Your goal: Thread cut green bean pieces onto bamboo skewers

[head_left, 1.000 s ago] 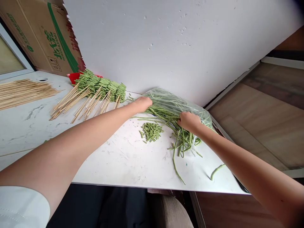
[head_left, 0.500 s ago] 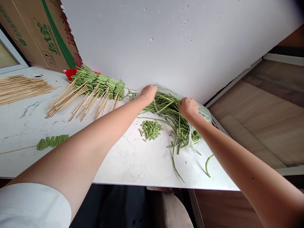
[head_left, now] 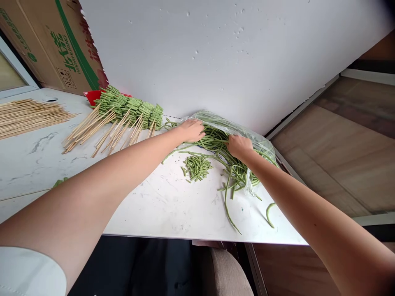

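Note:
A heap of long green beans [head_left: 216,142] lies on a clear plastic bag [head_left: 243,129] against the back wall. At the heap's left end, my left hand [head_left: 193,130] is closed over some of the beans, its fingertips mostly hidden. My right hand [head_left: 240,146] grips beans near the middle of the heap, with a bean showing at its left side. In front of both hands sits a small pile of cut bean pieces [head_left: 198,167]. Some beans trail toward the table's front, and a single loose bean [head_left: 269,215] rests apart at the right.
Stacked bean skewers [head_left: 132,110] lie at the back left, sticks pointing forward. Farther left are bare bamboo skewers [head_left: 31,117] and a cardboard box [head_left: 55,45]. My left forearm mostly covers another skewer of beans [head_left: 60,181]. The white table [head_left: 173,209] ends close to my lap.
My left hand has moved lower and turned flatter over the beans. My right hand has shifted slightly left and down. More of the plastic bag shows behind the heap.

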{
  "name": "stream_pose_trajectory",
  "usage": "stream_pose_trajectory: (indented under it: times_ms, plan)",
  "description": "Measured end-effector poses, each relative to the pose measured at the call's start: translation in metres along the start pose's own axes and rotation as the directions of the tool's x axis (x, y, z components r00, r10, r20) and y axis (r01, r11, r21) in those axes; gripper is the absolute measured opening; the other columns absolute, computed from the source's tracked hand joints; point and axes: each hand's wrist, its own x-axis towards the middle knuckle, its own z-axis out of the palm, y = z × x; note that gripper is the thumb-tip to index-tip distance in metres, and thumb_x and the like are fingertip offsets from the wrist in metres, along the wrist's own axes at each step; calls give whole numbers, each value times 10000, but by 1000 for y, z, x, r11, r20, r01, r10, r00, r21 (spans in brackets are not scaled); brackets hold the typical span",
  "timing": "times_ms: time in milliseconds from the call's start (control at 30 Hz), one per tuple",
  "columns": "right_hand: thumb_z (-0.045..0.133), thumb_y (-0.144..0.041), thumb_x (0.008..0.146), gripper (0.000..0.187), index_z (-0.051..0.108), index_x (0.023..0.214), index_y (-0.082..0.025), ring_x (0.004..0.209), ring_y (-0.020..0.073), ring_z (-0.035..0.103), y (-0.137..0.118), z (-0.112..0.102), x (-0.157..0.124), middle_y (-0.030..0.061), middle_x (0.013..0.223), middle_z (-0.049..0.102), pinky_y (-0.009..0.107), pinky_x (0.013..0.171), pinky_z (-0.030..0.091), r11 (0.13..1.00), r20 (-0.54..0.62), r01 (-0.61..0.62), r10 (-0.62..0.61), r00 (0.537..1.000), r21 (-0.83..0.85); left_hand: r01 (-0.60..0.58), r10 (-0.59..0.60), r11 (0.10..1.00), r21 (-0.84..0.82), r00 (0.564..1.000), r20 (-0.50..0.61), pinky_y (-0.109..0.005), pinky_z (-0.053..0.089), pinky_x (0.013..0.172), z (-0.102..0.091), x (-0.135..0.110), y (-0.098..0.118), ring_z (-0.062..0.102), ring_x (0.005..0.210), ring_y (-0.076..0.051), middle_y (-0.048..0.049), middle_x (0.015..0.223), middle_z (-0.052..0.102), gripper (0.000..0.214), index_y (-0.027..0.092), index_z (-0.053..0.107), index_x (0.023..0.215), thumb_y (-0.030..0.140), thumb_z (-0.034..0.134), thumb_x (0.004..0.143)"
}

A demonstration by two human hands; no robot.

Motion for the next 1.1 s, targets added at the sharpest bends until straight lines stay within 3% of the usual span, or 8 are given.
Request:
stream_pose_trajectory:
  times_ms: [167, 367, 533, 667, 733, 833, 967, 1100]
  plan:
    - [513, -391, 1012, 403, 643, 1283, -123, 1070, 361, 715, 0, -15, -7, 220, 1179, 733, 405, 824, 573, 998, -32, -12, 13, 999, 54, -59, 68, 993, 104, 994, -83, -487, 422, 1080, -1, -10, 4, 577, 1239, -365, -232, 1376, 608, 501, 77, 621, 1370, 353, 529, 962]
    - [524, -367, 1004, 401, 636, 1318, -143, 1054, 356, 721, 1, -21, -21, 210, 1172, 740, 403, 815, 567, 998, -55, 16, -12, 998, 64, -126, 128, 988, 92, 992, -21, -459, 426, 1060, 5, -17, -9, 599, 1212, -361, -223, 1403, 559, 631, 112, 527, 1450, 286, 679, 863]
    - [506, -360, 1032, 406, 603, 1368, -155, 997, 321, 731, -7, -15, -33, 188, 1137, 758, 357, 793, 541, 989, -72, 119, -113, 991, 89, -90, 91, 995, 47, 996, -20, -415, 462, 1000, -1, -28, -15, 641, 1141, -330, -229, 1415, 539, 669, 115, 478, 1476, 198, 669, 840]
    - [606, -340, 993, 402, 625, 1377, -224, 953, 272, 729, -12, -10, -33, 135, 1179, 766, 297, 719, 496, 915, -20, 379, -380, 925, 137, -86, 82, 994, 70, 995, 56, -379, 497, 933, -13, -39, -12, 658, 1095, -304, -177, 1332, 602, 468, 154, 623, 1306, 217, 653, 844]
    - [671, -355, 955, 418, 650, 1352, -226, 935, 262, 723, -12, -7, -30, 126, 1175, 767, 281, 687, 477, 888, 34, 440, -448, 893, 134, -74, 69, 996, 42, 991, 117, -363, 503, 905, -17, -44, -8, 668, 1059, -289, -149, 1247, 661, 352, 174, 684, 1200, 219, 630, 855]
    - [698, -405, 938, 362, 707, 1238, -202, 905, 261, 714, -14, -1, -23, 128, 1131, 769, 278, 660, 463, 873, 105, 468, -482, 870, 133, 10, 5, 998, -65, 972, 236, -330, 504, 829, -19, -47, -5, 685, 952, -257, -104, 1140, 734, 262, 208, 742, 1079, 244, 632, 844]
    - [623, -386, 985, 276, 730, 1117, -169, 864, 257, 703, -15, 7, -15, 144, 1068, 766, 289, 667, 458, 866, 90, 489, -498, 862, 105, 147, -52, 968, -206, 913, 406, -290, 490, 769, -16, -47, -5, 687, 871, -220, -70, 1122, 779, 287, 241, 776, 1047, 352, 708, 790]
    - [573, -382, 998, 291, 718, 1118, -160, 845, 266, 702, -13, 8, -9, 158, 1047, 763, 299, 674, 468, 903, 63, 427, -430, 901, 52, 153, -31, 957, -248, 900, 435, -278, 491, 770, -11, -48, -6, 690, 933, -229, -83, 1144, 777, 407, 230, 775, 1084, 491, 745, 773]
